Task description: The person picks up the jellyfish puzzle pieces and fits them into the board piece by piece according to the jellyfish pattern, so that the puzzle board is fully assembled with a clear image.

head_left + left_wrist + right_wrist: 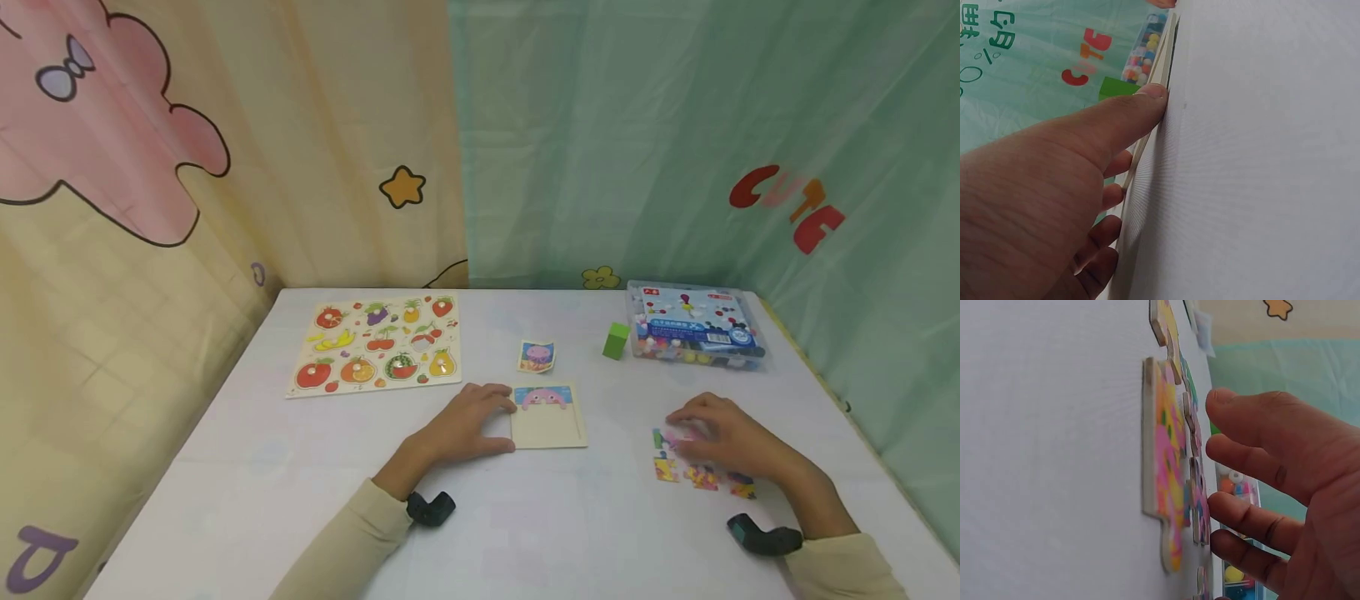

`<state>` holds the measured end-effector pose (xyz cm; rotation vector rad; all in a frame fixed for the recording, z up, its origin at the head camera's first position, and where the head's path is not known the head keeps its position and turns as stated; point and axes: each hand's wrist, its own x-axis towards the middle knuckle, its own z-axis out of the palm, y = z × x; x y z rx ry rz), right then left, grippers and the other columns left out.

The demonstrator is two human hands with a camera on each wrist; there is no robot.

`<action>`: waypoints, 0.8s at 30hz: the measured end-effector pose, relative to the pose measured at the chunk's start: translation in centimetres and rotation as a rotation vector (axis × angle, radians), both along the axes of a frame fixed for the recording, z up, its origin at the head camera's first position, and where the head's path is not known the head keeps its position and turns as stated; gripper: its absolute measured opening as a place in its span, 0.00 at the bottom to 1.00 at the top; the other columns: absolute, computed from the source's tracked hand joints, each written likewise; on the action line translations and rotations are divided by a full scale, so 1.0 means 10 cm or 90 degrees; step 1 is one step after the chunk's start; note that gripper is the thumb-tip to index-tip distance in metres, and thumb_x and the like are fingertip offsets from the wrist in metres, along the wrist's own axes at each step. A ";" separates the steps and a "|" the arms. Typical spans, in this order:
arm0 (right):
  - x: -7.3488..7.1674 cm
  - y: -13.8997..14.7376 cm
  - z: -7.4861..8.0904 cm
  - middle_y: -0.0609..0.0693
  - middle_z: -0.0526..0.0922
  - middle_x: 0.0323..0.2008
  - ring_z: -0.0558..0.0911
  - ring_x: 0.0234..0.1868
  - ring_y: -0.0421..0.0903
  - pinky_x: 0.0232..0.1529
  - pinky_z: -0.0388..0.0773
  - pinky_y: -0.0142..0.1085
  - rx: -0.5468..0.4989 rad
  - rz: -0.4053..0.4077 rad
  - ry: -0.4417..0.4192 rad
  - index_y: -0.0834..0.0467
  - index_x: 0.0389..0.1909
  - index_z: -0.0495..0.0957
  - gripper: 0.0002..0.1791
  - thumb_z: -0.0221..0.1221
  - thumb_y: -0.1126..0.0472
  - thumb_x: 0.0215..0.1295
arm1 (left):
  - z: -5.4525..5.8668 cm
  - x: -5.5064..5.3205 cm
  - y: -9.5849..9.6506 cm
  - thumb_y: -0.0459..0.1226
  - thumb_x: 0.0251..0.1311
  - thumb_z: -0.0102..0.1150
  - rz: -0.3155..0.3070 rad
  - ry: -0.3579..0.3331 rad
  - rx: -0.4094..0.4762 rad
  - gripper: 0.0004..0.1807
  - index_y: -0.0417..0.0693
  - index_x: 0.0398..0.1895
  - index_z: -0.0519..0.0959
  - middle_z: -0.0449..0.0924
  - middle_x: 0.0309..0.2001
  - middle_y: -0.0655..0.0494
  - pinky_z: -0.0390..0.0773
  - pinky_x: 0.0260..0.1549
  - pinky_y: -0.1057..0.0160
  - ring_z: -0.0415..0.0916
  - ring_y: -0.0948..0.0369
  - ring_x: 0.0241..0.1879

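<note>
My left hand point(468, 423) rests at the left side of a square wooden puzzle board point(547, 429), thumb extended along its near corner and fingers against its left edge. A strip of the picture with a pink head and eyes point(545, 397) fills the top of the board; below it shows bare wood. Over on the right, my right hand point(723, 433) hovers above a group of jigsaw pieces point(703, 477), fingers spread and partly hiding them. In the right wrist view, a thick pink and yellow piece point(1169, 450) lies near the fingertips, with nothing between thumb and fingers.
Behind the board lies a small picture card point(537, 357). A green block point(616, 341) stands beside a clear plastic box point(697, 325) of colourful beads at the back right. A fruit puzzle board point(377, 346) lies at the back left. Curtains point(525, 150) hang behind the table.
</note>
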<state>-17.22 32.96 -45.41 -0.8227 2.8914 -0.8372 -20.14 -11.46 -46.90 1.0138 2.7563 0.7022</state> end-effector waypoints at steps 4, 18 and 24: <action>0.01 -0.06 0.02 0.45 0.74 0.46 0.71 0.49 0.52 0.44 0.71 0.48 0.009 -0.009 -0.009 0.47 0.46 0.86 0.17 0.75 0.54 0.55 | 0.00 -0.01 0.01 0.54 0.61 0.69 -0.001 -0.004 0.001 0.29 0.55 0.62 0.77 0.66 0.71 0.57 0.64 0.65 0.56 0.62 0.57 0.66; 0.03 -0.11 -0.01 0.44 0.75 0.46 0.72 0.49 0.52 0.41 0.67 0.49 0.025 -0.032 0.011 0.45 0.43 0.86 0.13 0.74 0.55 0.57 | -0.01 0.00 0.01 0.54 0.60 0.69 0.001 0.002 0.001 0.29 0.55 0.62 0.77 0.67 0.71 0.57 0.64 0.66 0.56 0.62 0.57 0.66; 0.03 -0.11 -0.03 0.41 0.76 0.44 0.73 0.48 0.49 0.41 0.67 0.49 0.010 -0.021 0.024 0.46 0.42 0.87 0.11 0.74 0.57 0.57 | 0.00 -0.01 0.01 0.55 0.60 0.69 0.002 -0.002 -0.004 0.29 0.55 0.62 0.77 0.66 0.71 0.57 0.63 0.66 0.56 0.62 0.57 0.67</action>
